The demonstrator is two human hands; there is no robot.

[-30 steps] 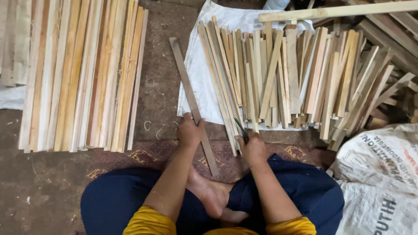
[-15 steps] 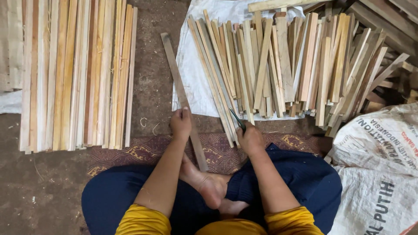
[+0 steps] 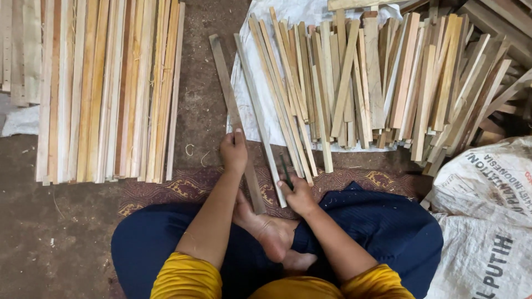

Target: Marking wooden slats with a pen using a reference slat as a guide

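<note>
Gripping a grey wooden slat [image 3: 233, 119] on the floor with my clenched left hand [image 3: 234, 152], right hand [image 3: 298, 194] closed around a dark thin tool [image 3: 286, 171], touching a pale slat [image 3: 259, 122], loose slat pile [image 3: 382, 77] beyond.

Left hand [image 3: 233, 150] covers the middle of the grey slat [image 3: 226, 83]. The dark tool [image 3: 286, 173] vanishes into the right hand [image 3: 298, 195]; its kind is unclear. Right of the grey slat, the strip pile [image 3: 388, 83] and white sacks [image 3: 487, 221] are cropped by the frame edges.
</note>
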